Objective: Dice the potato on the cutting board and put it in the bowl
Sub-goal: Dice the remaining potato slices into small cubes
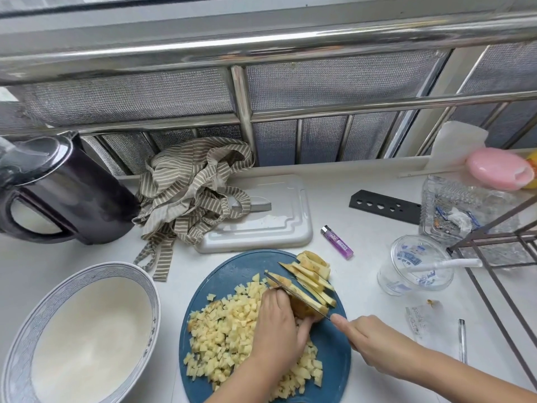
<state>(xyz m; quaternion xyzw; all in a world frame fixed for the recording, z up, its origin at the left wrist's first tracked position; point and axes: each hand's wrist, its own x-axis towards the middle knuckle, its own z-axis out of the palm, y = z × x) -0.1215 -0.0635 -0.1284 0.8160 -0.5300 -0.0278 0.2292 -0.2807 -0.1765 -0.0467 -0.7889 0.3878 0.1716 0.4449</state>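
Note:
A round blue cutting board [229, 271] lies in front of me. A heap of potato dice [226, 333] covers its left and middle. My left hand [279, 324] grips the uncut potato piece [305, 311], fingers curled on top. My right hand [374, 341] holds a knife [293, 289] by the handle, forefinger along the spine, and the blade stands in the potato. Cut potato slices [313, 271] lean at the board's far right. A white bowl [81, 335] with a blue patterned rim stands at the left with nothing in it.
A dark kettle [58, 193] stands at the far left, a striped cloth [189, 190] lies on a white board [276, 225] behind. A purple lighter [337, 242], a black knife sheath [383, 206], a plastic cup [415, 266] and a metal rack [499, 257] are at the right.

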